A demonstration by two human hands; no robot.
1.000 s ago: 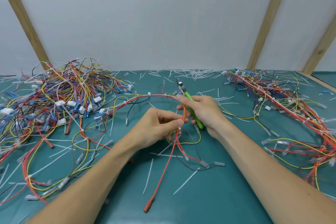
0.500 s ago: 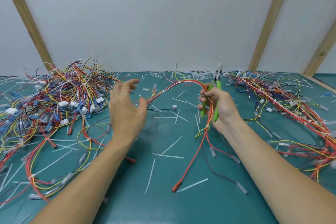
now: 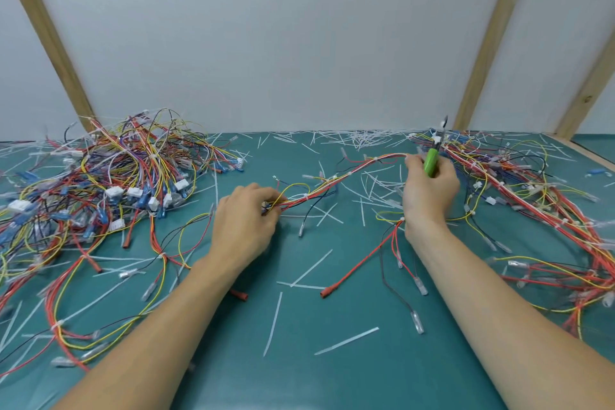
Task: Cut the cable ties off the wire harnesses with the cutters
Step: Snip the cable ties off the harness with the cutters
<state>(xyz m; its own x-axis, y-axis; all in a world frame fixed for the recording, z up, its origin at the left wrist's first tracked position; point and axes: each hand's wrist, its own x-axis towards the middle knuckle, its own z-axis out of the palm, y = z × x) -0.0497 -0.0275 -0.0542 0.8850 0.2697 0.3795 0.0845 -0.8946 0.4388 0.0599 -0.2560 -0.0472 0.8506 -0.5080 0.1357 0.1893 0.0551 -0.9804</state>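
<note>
My left hand (image 3: 244,226) pinches one end of a wire harness (image 3: 336,180) in curled fingers, low over the table (image 3: 332,376), while my right hand (image 3: 429,191) grips the green-handled cutters (image 3: 432,161), blades pointing up and away, and holds the harness's far end against the handle. The bundle spans between my two hands, with several white cable ties (image 3: 350,174) showing along it. I judge this as stretching the harness out to expose its ties; next I need to free the cutters from the wires and bring the blades onto one tie without nicking the insulation. To the left lies a tangled heap of harnesses (image 3: 109,176), to the right another spread of harnesses (image 3: 532,196), and cut tie strips (image 3: 346,340) litter the table. Loose branch wires hanging under my right wrist could snag the cutters.
</note>
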